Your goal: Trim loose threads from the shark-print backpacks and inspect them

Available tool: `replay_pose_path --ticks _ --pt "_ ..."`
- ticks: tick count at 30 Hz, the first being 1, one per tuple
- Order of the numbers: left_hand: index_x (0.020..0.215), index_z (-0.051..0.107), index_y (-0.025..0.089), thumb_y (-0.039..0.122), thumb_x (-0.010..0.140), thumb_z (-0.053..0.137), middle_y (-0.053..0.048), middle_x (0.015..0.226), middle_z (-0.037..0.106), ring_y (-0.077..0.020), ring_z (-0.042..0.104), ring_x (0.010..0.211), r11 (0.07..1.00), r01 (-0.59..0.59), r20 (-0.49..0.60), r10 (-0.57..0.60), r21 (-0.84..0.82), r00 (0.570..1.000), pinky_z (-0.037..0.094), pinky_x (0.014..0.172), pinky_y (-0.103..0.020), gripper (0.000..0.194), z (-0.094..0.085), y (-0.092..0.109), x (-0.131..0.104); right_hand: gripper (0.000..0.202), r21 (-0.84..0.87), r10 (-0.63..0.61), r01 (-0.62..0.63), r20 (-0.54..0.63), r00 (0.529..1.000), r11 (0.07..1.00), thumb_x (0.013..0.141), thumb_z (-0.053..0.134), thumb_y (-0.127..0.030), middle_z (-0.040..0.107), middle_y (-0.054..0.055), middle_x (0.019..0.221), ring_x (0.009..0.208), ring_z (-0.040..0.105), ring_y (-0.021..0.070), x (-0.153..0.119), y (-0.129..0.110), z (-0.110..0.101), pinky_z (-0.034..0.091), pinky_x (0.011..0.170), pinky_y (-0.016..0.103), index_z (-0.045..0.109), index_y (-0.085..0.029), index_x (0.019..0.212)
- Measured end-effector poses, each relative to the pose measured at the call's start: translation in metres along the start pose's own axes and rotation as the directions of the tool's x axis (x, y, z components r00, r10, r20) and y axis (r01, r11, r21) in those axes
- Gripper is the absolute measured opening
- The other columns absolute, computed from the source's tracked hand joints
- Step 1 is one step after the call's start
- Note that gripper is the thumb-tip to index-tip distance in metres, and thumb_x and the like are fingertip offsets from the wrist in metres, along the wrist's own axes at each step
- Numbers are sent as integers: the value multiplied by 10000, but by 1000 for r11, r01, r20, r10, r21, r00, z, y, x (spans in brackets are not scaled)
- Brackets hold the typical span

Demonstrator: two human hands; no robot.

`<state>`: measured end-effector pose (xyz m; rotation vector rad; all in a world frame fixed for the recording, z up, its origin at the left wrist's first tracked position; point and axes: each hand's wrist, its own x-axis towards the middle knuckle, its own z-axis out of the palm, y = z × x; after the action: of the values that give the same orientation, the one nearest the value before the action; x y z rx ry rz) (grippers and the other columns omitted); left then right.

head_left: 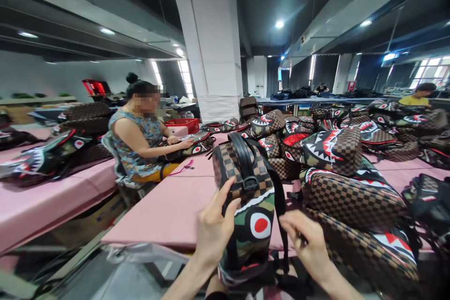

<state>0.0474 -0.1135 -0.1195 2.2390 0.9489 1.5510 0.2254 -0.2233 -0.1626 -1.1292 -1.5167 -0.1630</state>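
Note:
A brown checkered and camouflage backpack (pixel 251 215) with a red and white eye patch stands upright at the near edge of the pink table, its black top handle and buckle facing up. My left hand (pixel 216 218) is at the bag's left side, thumb and forefinger apart near the buckle, the forefinger against the checkered panel. On the right, my right hand (pixel 307 239) is closed beside the black strap (pixel 280 192), with a small dark object, too small to name, showing at its curled fingers. The bag's lower end is partly hidden.
Many similar bags (pixel 351 197) are piled on the right of the pink table (pixel 158 211). A seated person (pixel 140 136) handles another bag at the left. A pink cord (pixel 182 167) lies on the table, and a red crate (pixel 183 125) stands behind. A pillar rises beyond.

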Motion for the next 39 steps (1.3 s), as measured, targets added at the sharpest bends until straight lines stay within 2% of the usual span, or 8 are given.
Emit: replay_pose_path --ticks 4,9,17,20,27,31,35,39 --pt "1274 498 276 273 845 553 -33 1163 648 -197 654 988 999 -53 4 53 9 999 533 882 -316 433 -3 2 6 313 -178 -107 113 40 993 978 874 484 -164 620 88 926 759 627 152 69 -13 0 516 641 248 573 -192 1173" --pt "1289 477 248 232 854 539 -48 1180 639 -196 647 1007 994 -110 1 110 8 994 538 875 -305 440 -5 -4 3 268 -368 -136 175 130 982 913 840 560 -238 584 75 848 640 577 133 102 -26 24 456 533 220 606 -135 1083" --pt "1227 509 248 199 859 525 -46 1108 660 -171 656 965 988 -150 -22 151 28 988 551 811 -256 372 -20 -7 0 144 -93 -410 447 267 872 890 838 519 -103 542 11 719 582 510 87 89 -13 19 376 500 192 637 -180 865" --pt "1131 577 228 207 858 525 -35 974 688 -156 671 861 990 -139 -3 139 -25 990 555 736 -231 278 -23 -5 0 169 -87 -352 393 299 887 916 844 507 -102 560 16 724 599 528 93 87 -9 15 390 506 197 653 -187 853" --pt "1003 649 231 287 856 523 -57 1071 662 -198 625 996 979 -184 -7 185 92 983 511 853 -303 201 -54 -2 15 225 -60 -28 32 68 997 998 849 569 -267 637 75 1072 973 614 194 117 4 8 517 813 315 650 -231 1056" --pt "1141 590 194 383 814 548 -102 1090 645 -256 592 1030 988 7 -66 4 157 998 478 884 -394 380 -70 12 43 317 32 -135 131 225 965 991 872 530 -242 634 92 1134 1060 599 207 107 -6 29 502 907 351 596 -229 1182" --pt "1332 407 139 402 757 590 -100 1053 649 -229 621 925 954 288 27 -287 -82 958 489 825 -344 658 -66 17 69 429 115 -267 249 185 946 962 862 493 -159 625 128 1116 1052 604 211 71 -33 52 543 826 317 510 -203 1288" --pt "1277 491 141 411 741 615 -46 856 655 -160 593 720 894 281 214 -216 -349 953 471 678 -253 613 -71 13 92 507 163 -397 374 149 905 913 825 511 -113 616 180 1132 962 650 205 52 -53 49 572 681 257 452 -158 1327"
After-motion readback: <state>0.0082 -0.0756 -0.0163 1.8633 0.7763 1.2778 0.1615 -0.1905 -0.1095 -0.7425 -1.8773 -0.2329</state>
